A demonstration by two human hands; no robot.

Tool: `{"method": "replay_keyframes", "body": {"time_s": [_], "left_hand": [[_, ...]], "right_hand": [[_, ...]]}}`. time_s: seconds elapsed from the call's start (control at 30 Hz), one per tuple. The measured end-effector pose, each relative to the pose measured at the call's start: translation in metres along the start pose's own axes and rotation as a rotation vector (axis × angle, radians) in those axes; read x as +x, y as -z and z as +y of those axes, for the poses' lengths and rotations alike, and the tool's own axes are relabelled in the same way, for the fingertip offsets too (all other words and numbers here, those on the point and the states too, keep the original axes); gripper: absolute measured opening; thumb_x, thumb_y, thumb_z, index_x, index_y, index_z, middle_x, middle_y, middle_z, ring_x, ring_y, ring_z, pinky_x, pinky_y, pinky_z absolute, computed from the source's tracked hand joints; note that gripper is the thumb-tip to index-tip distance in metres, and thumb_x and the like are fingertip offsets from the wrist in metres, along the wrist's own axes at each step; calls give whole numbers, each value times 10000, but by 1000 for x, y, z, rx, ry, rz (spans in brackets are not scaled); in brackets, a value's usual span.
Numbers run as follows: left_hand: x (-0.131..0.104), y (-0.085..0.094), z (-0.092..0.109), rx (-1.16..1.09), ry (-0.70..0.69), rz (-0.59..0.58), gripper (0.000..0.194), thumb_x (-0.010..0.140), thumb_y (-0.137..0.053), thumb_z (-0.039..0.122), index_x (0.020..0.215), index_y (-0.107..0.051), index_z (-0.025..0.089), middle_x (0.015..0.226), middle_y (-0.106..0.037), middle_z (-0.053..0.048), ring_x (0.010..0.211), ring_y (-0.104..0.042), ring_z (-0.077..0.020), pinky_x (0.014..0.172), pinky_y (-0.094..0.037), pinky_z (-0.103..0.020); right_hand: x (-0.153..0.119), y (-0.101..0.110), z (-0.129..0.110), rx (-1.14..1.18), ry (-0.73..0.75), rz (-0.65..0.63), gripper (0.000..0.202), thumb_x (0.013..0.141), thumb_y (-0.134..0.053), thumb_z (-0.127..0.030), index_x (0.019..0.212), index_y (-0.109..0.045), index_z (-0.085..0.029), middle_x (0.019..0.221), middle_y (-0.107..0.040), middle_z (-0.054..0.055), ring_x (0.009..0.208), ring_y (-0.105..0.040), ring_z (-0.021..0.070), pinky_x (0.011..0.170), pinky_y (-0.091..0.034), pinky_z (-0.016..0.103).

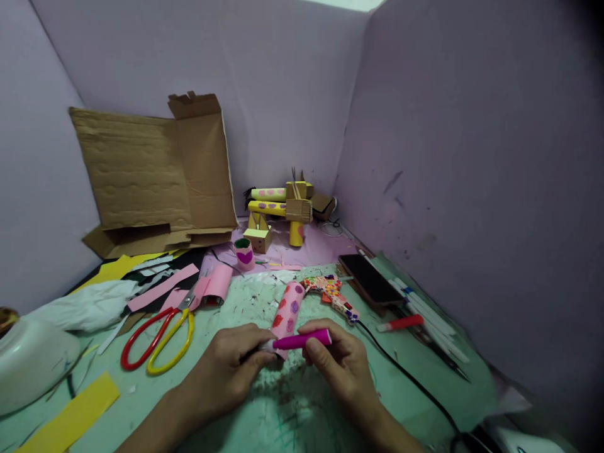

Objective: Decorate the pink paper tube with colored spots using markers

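Note:
A magenta marker lies level across the space between my hands. My right hand has its fingers closed round the marker's barrel. The thumb and fingers of my left hand are closed at the marker's white end, which they partly cover. Just behind the marker is a pink paper tube with red and purple spots. Its near end is partly hidden by the marker and my hands, and I cannot tell whether my left hand touches it. A patterned glue gun lies beyond my right hand.
Scissors with red and yellow handles lie left, near pink paper and a yellow strip. A white bowl stands far left. Cardboard leans behind. Right are a phone, a red marker and the gun's black cord.

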State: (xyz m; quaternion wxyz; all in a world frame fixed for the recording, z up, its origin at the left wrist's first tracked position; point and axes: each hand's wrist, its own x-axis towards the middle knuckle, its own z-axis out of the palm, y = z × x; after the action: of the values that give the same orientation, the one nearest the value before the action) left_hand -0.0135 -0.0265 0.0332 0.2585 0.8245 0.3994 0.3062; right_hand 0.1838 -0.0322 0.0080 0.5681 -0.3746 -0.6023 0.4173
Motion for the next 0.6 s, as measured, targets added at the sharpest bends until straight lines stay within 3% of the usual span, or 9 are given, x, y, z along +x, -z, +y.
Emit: {"method": "replay_keyframes", "body": {"time_s": [0.2, 0.3, 0.43, 0.53, 0.6], "left_hand": [[0, -3, 2, 31, -7, 68, 143, 841, -551, 188, 900, -681, 179, 679, -691, -8, 597, -623, -130, 552, -445, -237], [-2, -4, -1, 12, 11, 74, 127, 833, -564, 185, 907, -667, 180, 688, -707, 4, 582, -628, -118, 543, -453, -215], [-2, -2, -8, 74, -16, 126, 118, 844, -554, 186, 887, -663, 179, 706, -709, 9, 587, -622, -105, 554, -451, -200], [0, -1, -12, 118, -9, 138, 122, 852, -562, 222, 879, -669, 171, 699, -706, 7, 534, -583, -91, 525, -433, -199], [1, -2, -12, 114, 3, 129, 136, 861, -554, 237, 867, -673, 171, 698, -703, 6, 525, -567, -87, 515, -427, -199]], "right_hand": [[-3, -6, 0, 19, -52, -23, 161, 816, -614, -317, 845, -691, -179, 605, -641, 7, 536, -570, 128, 509, -434, 230], [-3, 1, -2, 11, -75, -9, 168, 817, -617, -326, 859, -686, -179, 594, -646, 6, 529, -594, 135, 505, -458, 233], [-18, 45, -4, -164, -52, 124, 151, 819, -615, -332, 849, -685, -202, 579, -639, -5, 519, -606, 142, 492, -481, 234], [-48, 91, 2, -451, -36, 231, 100, 787, -641, -299, 799, -690, -212, 629, -665, 9, 544, -624, 153, 497, -498, 237], [-69, 114, 8, -613, -7, 225, 88, 758, -665, -297, 765, -696, -214, 666, -691, 22, 583, -655, 172, 524, -527, 244]]}}
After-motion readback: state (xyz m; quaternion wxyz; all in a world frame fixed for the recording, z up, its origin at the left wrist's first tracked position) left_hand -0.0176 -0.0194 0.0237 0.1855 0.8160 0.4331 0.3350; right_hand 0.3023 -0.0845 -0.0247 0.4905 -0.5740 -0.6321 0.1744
